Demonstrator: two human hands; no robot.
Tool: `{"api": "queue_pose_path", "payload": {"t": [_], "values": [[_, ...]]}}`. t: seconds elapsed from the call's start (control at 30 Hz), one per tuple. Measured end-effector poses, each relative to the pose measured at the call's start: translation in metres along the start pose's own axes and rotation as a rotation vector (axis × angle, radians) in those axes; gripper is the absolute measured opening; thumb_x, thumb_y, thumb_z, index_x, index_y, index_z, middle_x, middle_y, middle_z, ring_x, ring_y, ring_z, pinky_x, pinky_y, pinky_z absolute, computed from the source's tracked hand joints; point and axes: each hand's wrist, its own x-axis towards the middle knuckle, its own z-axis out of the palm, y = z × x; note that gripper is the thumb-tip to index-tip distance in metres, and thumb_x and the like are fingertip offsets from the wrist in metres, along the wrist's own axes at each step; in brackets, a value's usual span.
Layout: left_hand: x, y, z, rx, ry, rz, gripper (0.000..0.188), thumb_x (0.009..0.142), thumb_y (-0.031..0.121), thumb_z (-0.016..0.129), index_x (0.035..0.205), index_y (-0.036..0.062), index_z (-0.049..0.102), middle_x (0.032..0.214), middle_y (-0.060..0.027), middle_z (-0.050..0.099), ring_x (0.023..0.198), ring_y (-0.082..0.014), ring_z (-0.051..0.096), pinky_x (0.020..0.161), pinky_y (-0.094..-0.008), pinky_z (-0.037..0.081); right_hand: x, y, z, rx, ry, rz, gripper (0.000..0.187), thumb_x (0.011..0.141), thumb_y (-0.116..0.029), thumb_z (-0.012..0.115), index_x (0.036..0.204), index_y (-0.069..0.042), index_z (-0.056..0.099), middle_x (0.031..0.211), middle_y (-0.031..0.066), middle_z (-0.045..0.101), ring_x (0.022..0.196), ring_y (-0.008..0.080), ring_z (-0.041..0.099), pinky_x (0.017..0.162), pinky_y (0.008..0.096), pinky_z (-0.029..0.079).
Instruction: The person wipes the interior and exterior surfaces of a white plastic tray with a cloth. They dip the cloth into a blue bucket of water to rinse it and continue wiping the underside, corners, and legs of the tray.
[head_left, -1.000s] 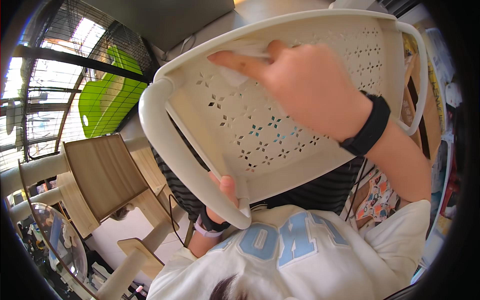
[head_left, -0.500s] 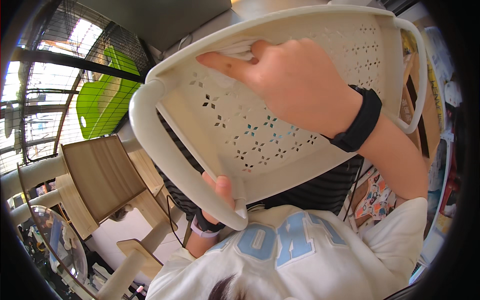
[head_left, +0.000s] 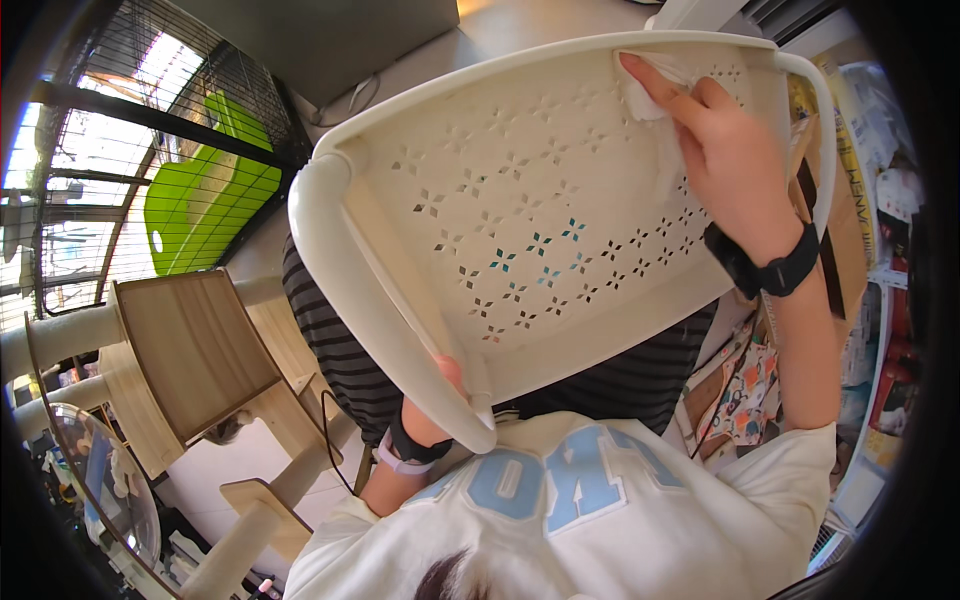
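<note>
A cream-white plastic basket (head_left: 590, 325) lies tilted over my lap, its floor pierced with flower-shaped holes. Rounded handles stand at both its ends. My right hand (head_left: 742, 150) is inside, near the far right corner, pressing a thin white wipe (head_left: 645, 103) against the far wall and floor with the index finger stretched along it. At the near left corner, my left hand (head_left: 425, 418) grips the basket by its left handle (head_left: 330, 260); the thumb shows at the inner side and most of the fingers are hidden beneath.
Left of me stands a wooden cat tree (head_left: 205, 350) with pale posts. Behind it is a black wire cage (head_left: 100, 130) with a bright green bin (head_left: 210, 200). A dark grey box (head_left: 350, 40) sits beyond the basket. Cardboard and packed shelves (head_left: 885, 330) line the right side.
My right hand has slid the wipe from the far left of the basket to its far right. The basket has shifted slightly; my left hand stays at the near left corner.
</note>
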Motion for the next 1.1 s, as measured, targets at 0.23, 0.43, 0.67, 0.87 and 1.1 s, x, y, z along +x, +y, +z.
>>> {"api": "queue_pose_path", "payload": {"t": [0.23, 0.43, 0.67, 0.87, 1.1], "values": [[0.039, 0.078, -0.047, -0.017, 0.273, 0.077, 0.058, 0.089, 0.043, 0.046, 0.125, -0.0025, 0.042, 0.118, -0.017, 0.052, 0.108, -0.0276, 0.052, 0.093, -0.0386, 0.04, -0.006, -0.021, 0.003, 0.038, 0.125, -0.037, 0.058, 0.073, 0.002, 0.06, 0.127, -0.019, 0.052, 0.099, 0.0131, 0.047, 0.09, 0.0289, 0.054, 0.073, 0.0369, 0.049], [0.09, 0.172, -0.12, -0.071, 0.326, 0.585, 0.051, 0.091, 0.034, 0.039, 0.127, -0.0026, 0.041, 0.129, -0.02, 0.045, 0.12, -0.0326, 0.045, 0.1, -0.0403, 0.036, -0.004, -0.035, 0.005, 0.088, 0.228, -0.089, 0.052, 0.073, 0.003, 0.059, 0.123, -0.008, 0.053, 0.099, 0.0136, 0.048, 0.092, 0.0293, 0.053, 0.076, 0.0364, 0.048], [0.154, 0.151, -0.089, 0.113, 0.099, 0.569, 0.056, 0.087, 0.04, 0.041, 0.122, -0.0028, 0.046, 0.12, -0.0204, 0.054, 0.116, -0.0297, 0.049, 0.099, -0.0402, 0.035, 0.001, -0.036, 0.006, 0.21, 0.2, -0.047, 0.029, 0.069, 0.004, 0.063, 0.099, 0.0, 0.063, 0.085, 0.0092, 0.056, 0.079, 0.0264, 0.058, 0.07, 0.0326, 0.049], [0.143, 0.103, -0.054, -0.25, -0.095, 0.626, 0.128, 0.043, 0.065, 0.081, 0.135, -0.0036, 0.023, 0.136, -0.0223, 0.031, 0.12, -0.0315, 0.039, 0.102, -0.0431, 0.026, 0.008, -0.064, -0.005, 0.694, 0.332, -0.007, 0.026, 0.067, 0.003, 0.067, 0.092, -0.001, 0.066, 0.088, 0.0103, 0.063, 0.069, 0.0258, 0.062, 0.064, 0.0294, 0.049], [0.125, 0.104, -0.04, -0.493, -0.075, 0.276, 0.114, 0.058, 0.056, 0.077, 0.133, -0.0082, 0.021, 0.126, -0.0197, 0.039, 0.113, -0.0252, 0.045, 0.093, -0.0361, 0.038, 0.012, -0.065, -0.003, 0.558, 0.348, -0.158, 0.033, 0.064, 0.009, 0.07, 0.096, 0.001, 0.065, 0.089, 0.0094, 0.061, 0.073, 0.0153, 0.061, 0.063, 0.0229, 0.049]]}}
